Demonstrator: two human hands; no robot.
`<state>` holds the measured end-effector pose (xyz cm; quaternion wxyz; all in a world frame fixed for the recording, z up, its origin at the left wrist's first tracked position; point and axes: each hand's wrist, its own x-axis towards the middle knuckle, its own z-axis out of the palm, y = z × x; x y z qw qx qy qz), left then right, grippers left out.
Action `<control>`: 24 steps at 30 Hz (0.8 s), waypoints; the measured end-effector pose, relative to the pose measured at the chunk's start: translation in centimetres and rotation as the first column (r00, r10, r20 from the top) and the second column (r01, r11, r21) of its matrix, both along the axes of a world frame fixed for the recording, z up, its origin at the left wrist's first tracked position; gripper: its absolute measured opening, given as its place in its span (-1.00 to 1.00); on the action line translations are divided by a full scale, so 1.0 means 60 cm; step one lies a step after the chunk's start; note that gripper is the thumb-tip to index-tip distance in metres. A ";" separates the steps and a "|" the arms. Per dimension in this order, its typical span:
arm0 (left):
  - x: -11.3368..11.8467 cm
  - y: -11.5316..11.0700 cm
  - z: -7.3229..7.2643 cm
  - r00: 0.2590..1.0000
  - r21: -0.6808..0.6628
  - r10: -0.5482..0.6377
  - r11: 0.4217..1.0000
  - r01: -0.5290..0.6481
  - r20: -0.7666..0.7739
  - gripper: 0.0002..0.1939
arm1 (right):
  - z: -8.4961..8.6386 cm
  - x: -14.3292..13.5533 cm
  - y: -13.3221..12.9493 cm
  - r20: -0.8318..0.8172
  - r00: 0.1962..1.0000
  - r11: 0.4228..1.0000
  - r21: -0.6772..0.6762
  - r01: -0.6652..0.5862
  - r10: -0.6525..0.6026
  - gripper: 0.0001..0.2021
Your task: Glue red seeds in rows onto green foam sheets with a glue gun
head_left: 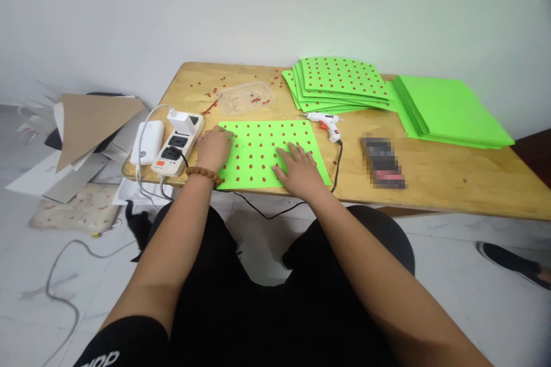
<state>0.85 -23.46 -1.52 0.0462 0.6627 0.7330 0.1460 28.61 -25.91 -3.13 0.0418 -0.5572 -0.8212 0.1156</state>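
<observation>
A bright green sheet [267, 152] with rows of small red dots lies on the wooden table in front of me. Over its left edge rests my left hand [215, 147], fingers stretched onto the sheet and a beaded bracelet at the wrist. My right hand [301, 169] lies on the sheet's right part with its fingers spread, covering some dots. Neither hand grips anything. Just beyond the sheet's upper right corner, a white glue gun [329, 125] lies on its side, its black cord running down past the sheet.
Behind are a stack of dotted green sheets [344, 80] and a pile of plain ones [451, 106]. A shallow clear tray [245, 97] sits among scattered red bits. On the left lie a power strip [178, 146] and a white power bank [147, 142]. A black cat [138, 226] is below.
</observation>
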 end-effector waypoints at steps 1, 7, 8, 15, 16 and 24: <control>0.004 0.004 0.002 1.000 0.005 0.002 1.000 -0.002 -0.004 -0.71 | 0.001 0.000 0.000 0.002 1.000 1.000 -0.001 0.000 0.000 -0.32; 0.026 0.024 0.006 0.998 0.039 0.028 0.999 -0.026 -0.060 -0.77 | 0.006 -0.002 -0.003 0.018 1.000 1.000 -0.022 0.005 -0.005 -0.30; 0.029 0.026 0.006 0.997 0.041 0.028 0.999 -0.026 -0.067 -0.76 | 0.006 -0.002 -0.004 0.020 1.000 1.000 -0.022 0.006 -0.005 -0.30; 0.021 0.015 0.020 0.993 0.087 0.078 0.994 -0.071 -0.083 -0.78 | 0.001 0.000 -0.002 0.015 1.000 1.000 -0.020 0.002 -0.002 -0.30; 0.014 0.013 0.024 0.992 0.126 0.102 0.988 -0.093 -0.068 -0.78 | 0.001 0.001 -0.002 0.012 1.000 1.000 -0.017 0.001 0.000 -0.30; -0.035 0.012 0.040 0.974 0.350 0.108 0.921 -0.173 0.197 -0.71 | 0.002 -0.001 -0.001 0.003 1.000 1.000 -0.018 0.002 -0.002 -0.30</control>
